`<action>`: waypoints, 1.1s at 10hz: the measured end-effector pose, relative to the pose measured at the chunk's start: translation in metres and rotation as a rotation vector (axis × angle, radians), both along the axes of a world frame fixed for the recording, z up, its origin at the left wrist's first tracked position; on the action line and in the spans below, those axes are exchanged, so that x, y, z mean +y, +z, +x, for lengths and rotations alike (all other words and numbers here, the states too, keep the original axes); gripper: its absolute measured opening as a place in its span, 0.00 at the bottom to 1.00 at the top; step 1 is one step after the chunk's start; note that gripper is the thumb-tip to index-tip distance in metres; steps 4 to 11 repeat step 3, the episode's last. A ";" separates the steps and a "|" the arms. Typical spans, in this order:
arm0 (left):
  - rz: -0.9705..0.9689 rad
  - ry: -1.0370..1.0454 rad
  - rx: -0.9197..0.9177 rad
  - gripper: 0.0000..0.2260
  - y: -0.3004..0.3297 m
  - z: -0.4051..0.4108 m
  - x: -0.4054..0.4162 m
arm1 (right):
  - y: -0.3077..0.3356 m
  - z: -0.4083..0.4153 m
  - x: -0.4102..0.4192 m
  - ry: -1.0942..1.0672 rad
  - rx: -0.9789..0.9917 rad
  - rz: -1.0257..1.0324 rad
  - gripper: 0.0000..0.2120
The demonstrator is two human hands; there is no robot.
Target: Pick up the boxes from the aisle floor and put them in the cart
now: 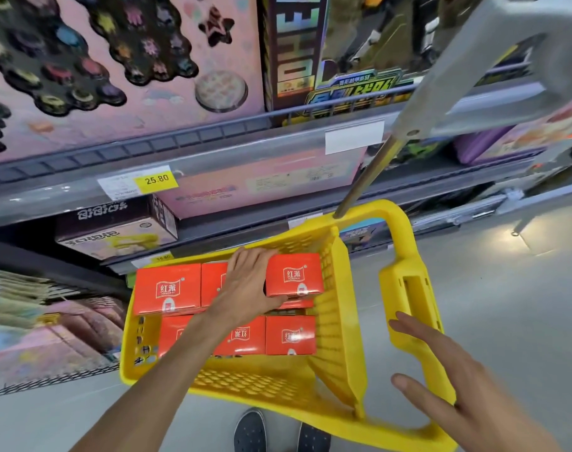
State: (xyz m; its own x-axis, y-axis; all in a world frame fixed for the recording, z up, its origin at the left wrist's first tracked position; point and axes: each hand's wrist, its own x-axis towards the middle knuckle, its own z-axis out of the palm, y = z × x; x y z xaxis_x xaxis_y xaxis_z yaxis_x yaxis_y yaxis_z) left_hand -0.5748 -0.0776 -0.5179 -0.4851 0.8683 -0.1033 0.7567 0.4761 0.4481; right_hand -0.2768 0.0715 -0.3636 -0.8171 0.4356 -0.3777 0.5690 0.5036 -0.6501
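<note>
While your left hand [245, 285] is down inside the yellow plastic cart [346, 321], go easy with that top box [293, 275]: your palm lies against its left side and your thumb looks tucked under the front edge, so I'd call it a grasp, though the fingers on the far side are mostly flat. It sits raised, on top of another red carton at the right rear of the basket, so I'd nudge it square over the one beneath before you let go, or it may tip against the mesh wall. Your right hand [454, 380] is released, fingers straight and spread, hovering just beside the cart's thick yellow handle [408, 288] without clearly touching it; resting it on the rim would keep the basket from rolling. The other red boxes [167, 290] are glossy cardboard, crisp-edged with white logos, packed flush in two rows, so they'll slide on each other. The cart walls are perforated moulded plastic, a bit flexy I'd guess. No boxes show on the grey floor [506, 305] from here, only your dark shoes [250, 432].
</note>
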 end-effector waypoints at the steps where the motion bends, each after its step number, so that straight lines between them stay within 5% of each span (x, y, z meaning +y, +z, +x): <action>1: -0.037 -0.017 0.013 0.41 0.003 -0.001 -0.002 | -0.002 -0.001 -0.002 -0.005 -0.009 0.002 0.35; 11: -0.093 -0.075 0.011 0.41 0.020 0.000 -0.015 | 0.015 -0.007 -0.010 0.040 -0.047 -0.008 0.34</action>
